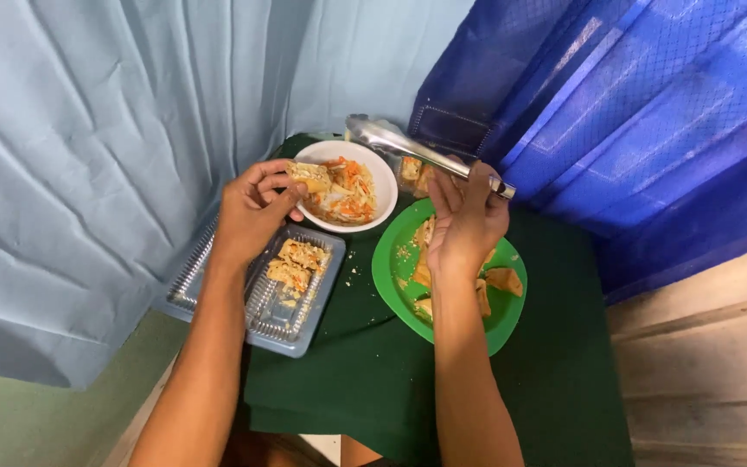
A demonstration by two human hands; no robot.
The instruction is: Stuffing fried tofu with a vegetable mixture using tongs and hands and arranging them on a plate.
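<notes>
1. The left hand [252,212] pinches a stuffed pastry piece [309,175] in its fingertips, the grip clenched on it, just over the near rim of the white bowl [384,177].
2. The right hand [467,220] grasps metal tongs [408,147] at their handle end; the tongs slant up and left, their tips above the bowl's far rim.
3. The bowl holds shredded orange and pale salad.
4. A clear plastic tray [261,303] lies below the left hand on the tabletop [391,372], with two more pastry pieces in it and crumbs around them.
5. A green plate [391,268] sits under the right hand, just beside the bowl, carrying several fried pastry pieces.
6. Pale blue and dark blue curtains hang behind.
</notes>
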